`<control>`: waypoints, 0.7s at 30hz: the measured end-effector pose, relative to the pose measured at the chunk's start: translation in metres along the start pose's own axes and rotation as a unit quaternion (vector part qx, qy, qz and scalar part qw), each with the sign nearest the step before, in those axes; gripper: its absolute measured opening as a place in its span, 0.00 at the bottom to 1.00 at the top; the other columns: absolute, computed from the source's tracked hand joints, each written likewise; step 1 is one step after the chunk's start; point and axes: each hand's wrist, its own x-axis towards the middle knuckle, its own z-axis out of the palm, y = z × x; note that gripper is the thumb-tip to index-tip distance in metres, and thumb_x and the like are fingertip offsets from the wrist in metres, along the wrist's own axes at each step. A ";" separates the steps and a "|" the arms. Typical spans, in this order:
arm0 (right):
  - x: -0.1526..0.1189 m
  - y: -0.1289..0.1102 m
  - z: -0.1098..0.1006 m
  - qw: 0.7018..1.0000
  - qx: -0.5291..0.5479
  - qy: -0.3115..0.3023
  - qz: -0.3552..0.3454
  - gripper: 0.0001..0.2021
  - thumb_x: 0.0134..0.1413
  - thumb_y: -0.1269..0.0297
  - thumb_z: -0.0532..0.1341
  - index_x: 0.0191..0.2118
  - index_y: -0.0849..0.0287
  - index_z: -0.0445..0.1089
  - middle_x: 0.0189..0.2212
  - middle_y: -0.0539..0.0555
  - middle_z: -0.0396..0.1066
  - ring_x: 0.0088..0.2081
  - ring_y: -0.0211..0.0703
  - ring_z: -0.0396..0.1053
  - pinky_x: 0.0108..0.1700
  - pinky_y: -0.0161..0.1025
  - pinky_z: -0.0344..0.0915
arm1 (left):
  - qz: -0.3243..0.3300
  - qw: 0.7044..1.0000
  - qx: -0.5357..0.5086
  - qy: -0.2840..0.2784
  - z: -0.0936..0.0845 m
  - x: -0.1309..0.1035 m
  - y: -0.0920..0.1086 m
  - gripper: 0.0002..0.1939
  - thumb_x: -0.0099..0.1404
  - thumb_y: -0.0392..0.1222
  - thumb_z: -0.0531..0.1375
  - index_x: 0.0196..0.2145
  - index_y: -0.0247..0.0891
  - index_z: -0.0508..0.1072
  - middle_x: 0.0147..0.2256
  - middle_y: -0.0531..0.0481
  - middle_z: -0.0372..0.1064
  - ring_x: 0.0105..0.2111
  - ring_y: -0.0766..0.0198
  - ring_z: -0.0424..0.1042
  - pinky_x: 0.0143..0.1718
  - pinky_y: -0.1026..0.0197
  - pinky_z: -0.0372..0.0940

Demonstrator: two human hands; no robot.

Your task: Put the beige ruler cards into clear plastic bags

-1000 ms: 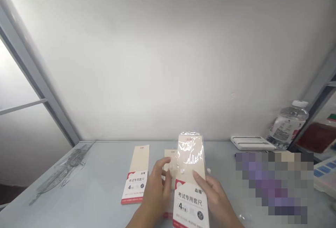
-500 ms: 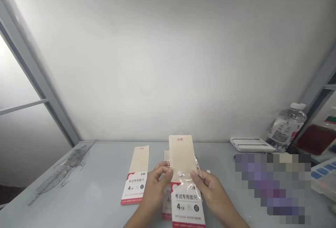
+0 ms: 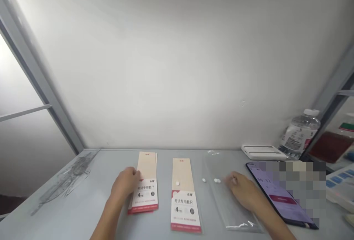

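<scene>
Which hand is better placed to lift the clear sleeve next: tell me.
Probably the right hand: it is over the clear sleeve, while the left hand is at the left card stack, beyond the middle card.

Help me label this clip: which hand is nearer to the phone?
Right. The right hand is by the clear sleeve, just left of the phone; the left hand is much farther off, at the left edge of the stacked cards.

Pixelation hides part of the phone (image 3: pixel 278 195), and the right fingers (image 3: pixel 232 181) blur.
</scene>
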 end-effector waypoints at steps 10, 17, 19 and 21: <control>-0.008 -0.001 0.009 0.961 -0.242 0.128 -0.044 0.20 0.51 0.60 0.49 0.48 0.65 0.62 0.39 0.64 0.66 0.41 0.57 0.64 0.36 0.46 0.61 | 0.242 0.964 0.112 -0.004 0.053 -0.073 0.060 0.23 0.57 0.57 0.50 0.45 0.40 0.63 0.35 0.46 0.66 0.35 0.57 0.66 0.29 0.60 0.58; -0.031 -0.035 0.007 0.981 0.015 0.110 -0.157 0.15 0.53 0.55 0.49 0.41 0.56 0.66 0.34 0.54 0.68 0.34 0.44 0.66 0.34 0.39 0.63 | 0.246 0.945 0.215 -0.031 0.068 -0.081 0.070 0.13 0.60 0.32 0.45 0.28 0.34 0.68 0.27 0.44 0.64 0.27 0.62 0.66 0.25 0.62 0.55; -0.043 -0.046 0.013 0.976 0.063 0.059 -0.198 0.15 0.54 0.54 0.49 0.37 0.55 0.68 0.30 0.52 0.69 0.30 0.41 0.65 0.32 0.37 0.63 | 0.240 0.944 0.223 -0.040 0.062 -0.076 0.067 0.14 0.59 0.30 0.45 0.25 0.35 0.68 0.25 0.45 0.64 0.24 0.62 0.65 0.22 0.62 0.53; -0.054 -0.055 0.020 0.972 0.084 0.022 -0.217 0.15 0.54 0.54 0.49 0.34 0.55 0.69 0.28 0.52 0.69 0.28 0.40 0.64 0.31 0.37 0.62 | 0.245 0.945 0.214 -0.038 0.058 -0.072 0.065 0.14 0.59 0.30 0.45 0.22 0.35 0.67 0.25 0.46 0.64 0.23 0.63 0.64 0.21 0.63 0.51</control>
